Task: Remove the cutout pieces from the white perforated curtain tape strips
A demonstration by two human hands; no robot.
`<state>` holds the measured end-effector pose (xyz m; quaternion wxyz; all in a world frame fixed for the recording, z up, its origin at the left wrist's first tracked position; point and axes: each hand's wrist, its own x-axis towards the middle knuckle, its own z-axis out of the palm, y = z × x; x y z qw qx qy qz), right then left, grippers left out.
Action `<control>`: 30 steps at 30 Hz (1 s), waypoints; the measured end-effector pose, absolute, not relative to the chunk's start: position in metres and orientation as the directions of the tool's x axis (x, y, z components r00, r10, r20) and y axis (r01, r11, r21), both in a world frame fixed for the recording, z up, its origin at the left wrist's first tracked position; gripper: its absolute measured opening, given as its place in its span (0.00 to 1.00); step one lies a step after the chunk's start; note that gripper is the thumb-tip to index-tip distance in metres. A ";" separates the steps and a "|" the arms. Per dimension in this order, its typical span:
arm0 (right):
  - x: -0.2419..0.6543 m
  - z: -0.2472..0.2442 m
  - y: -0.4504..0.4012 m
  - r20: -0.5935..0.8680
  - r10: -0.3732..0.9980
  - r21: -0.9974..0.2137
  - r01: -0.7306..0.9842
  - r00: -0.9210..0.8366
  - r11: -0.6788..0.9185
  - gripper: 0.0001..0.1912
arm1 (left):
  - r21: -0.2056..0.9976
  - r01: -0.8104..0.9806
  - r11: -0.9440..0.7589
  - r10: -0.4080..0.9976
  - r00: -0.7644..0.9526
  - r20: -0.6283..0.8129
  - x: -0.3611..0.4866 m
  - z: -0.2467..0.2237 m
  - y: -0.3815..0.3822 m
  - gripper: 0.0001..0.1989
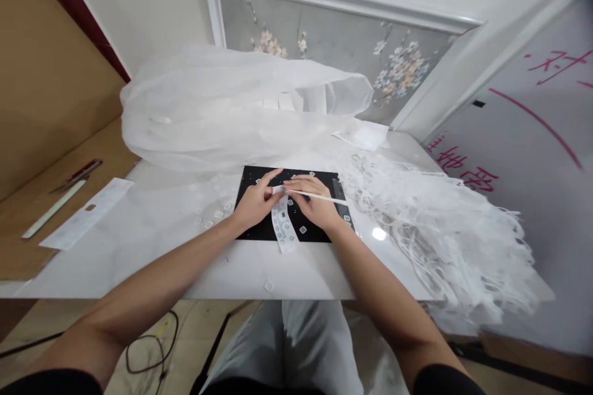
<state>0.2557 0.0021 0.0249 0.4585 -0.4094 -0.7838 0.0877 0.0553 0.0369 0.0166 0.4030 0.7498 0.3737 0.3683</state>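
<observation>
My left hand (pixel 254 205) is closed at thumb and fingertips on the upper end of a white strip with printed grey circles (pixel 283 231); its index finger points away. The strip hangs down across a black mat (pixel 252 231). Close beside it, my right hand (pixel 317 202) is closed around a thin white flat strip (pixel 327 199), whose free end sticks out to the right. The fingertips of both hands meet where the two pieces come together, and that spot is partly hidden. Small whitish square pieces (pixel 302 230) lie scattered on the mat.
A large heap of white straps (pixel 445 228) covers the table's right side. Behind the mat lies a big sheer white bag (pixel 204 105). At left are a white card with a slot (pixel 88 213), a pale flat strip (pixel 55 208) and a red-handled tool (pixel 81 173).
</observation>
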 end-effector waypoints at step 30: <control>0.252 0.028 -0.002 0.774 0.599 -0.405 0.567 -0.207 0.718 0.11 | 0.948 0.079 -0.309 0.868 0.430 0.247 0.054 0.024 0.028 0.33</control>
